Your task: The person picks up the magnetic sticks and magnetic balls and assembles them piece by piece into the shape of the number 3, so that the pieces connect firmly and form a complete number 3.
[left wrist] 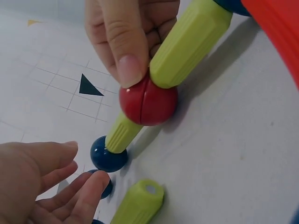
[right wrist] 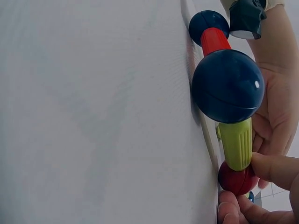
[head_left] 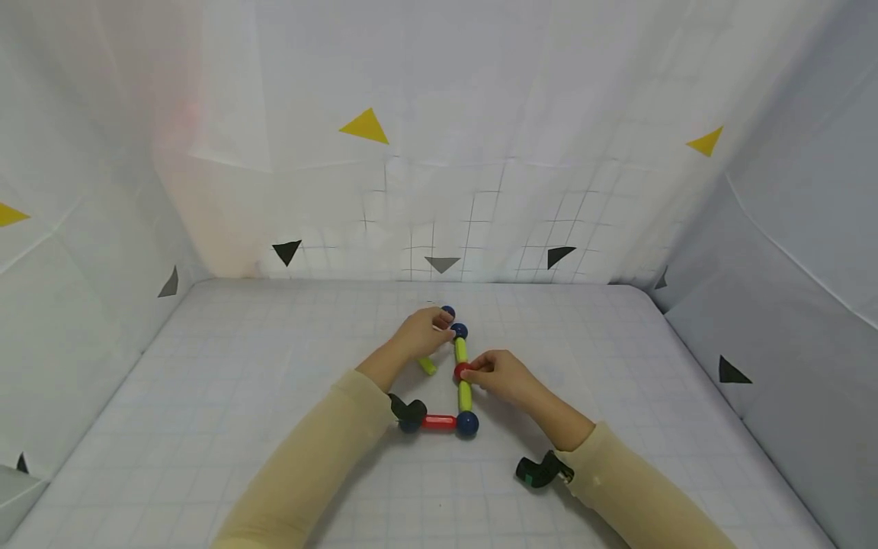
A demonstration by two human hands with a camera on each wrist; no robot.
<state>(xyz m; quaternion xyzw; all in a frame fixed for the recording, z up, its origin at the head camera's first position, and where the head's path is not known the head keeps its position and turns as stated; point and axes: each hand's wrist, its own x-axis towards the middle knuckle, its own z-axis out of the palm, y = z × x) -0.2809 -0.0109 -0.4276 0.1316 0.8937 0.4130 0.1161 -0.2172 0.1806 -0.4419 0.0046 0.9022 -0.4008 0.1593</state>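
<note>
My right hand (head_left: 504, 375) pinches the red ball (left wrist: 148, 99) between thumb and fingers, as the right wrist view also shows. Yellow-green rods (left wrist: 190, 44) run from that ball both ways in one line. The nearer rod ends at a blue corner ball (head_left: 467, 424), the farther one at another blue ball (head_left: 459, 331). Beside this far ball is my left hand (head_left: 420, 334), its fingers loosely spread and fingertips close to the ball. Another blue ball (head_left: 448, 312) lies just beyond, partly hidden by those fingers in the left wrist view.
A red rod (head_left: 439, 422) leads left from the corner ball to a blue ball (head_left: 408, 427), partly covered by the left wrist camera (head_left: 410, 410). A loose yellow-green rod (head_left: 427, 366) lies under the left hand. White cloth walls (head_left: 480, 137) surround the gridded white table (head_left: 274, 366).
</note>
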